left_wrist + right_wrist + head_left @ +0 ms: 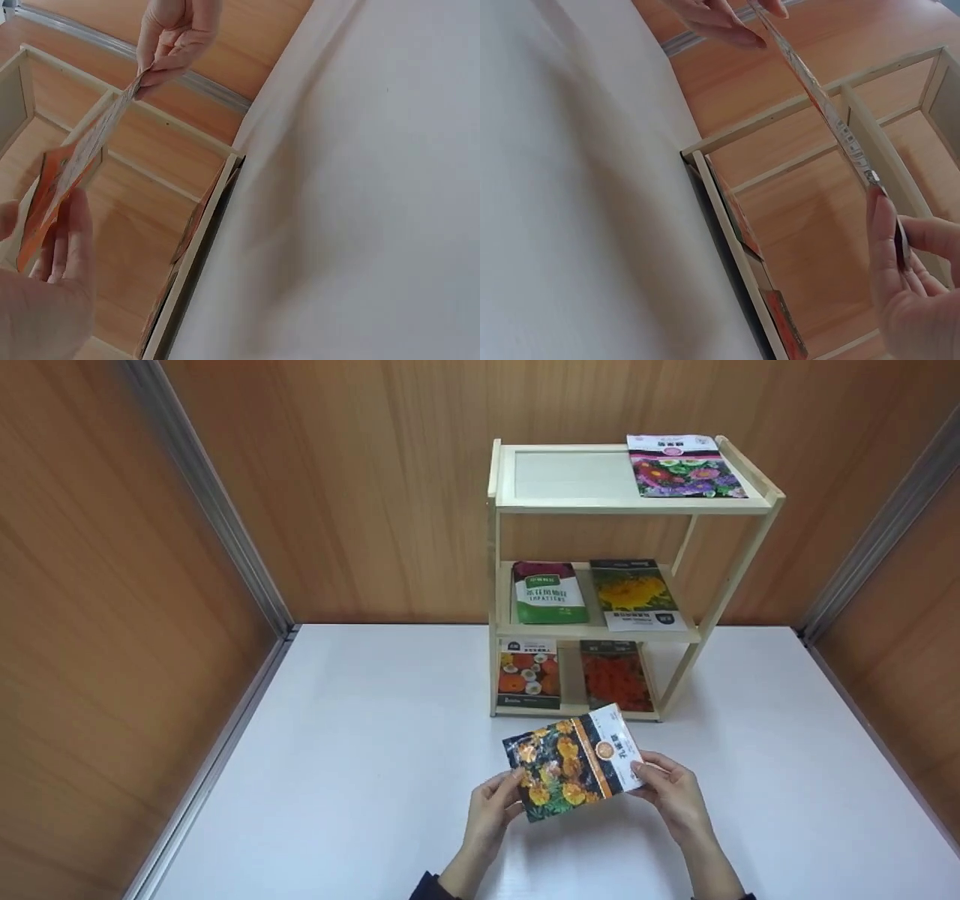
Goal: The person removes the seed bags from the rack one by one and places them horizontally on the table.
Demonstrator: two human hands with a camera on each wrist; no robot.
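Packet (574,761) of orange flowers held above white table (337,780), before wooden shelf (637,502); pinched at left edge by left hand (491,806), at right by right hand (675,791). Fingertips behind packet hidden; print unreadable.

I am looking at a staged recording booth rather than a lived-in room. A plain white counter (360,780) is sitting boxed in by wood-grain wall panels (112,585) that are meeting at metal corner strips (217,510). A small three-tier wooden shelf (720,600) is standing at the back of the counter, and printed flower seed packets (547,592) are lying on its tiers like goods on a miniature shop display.
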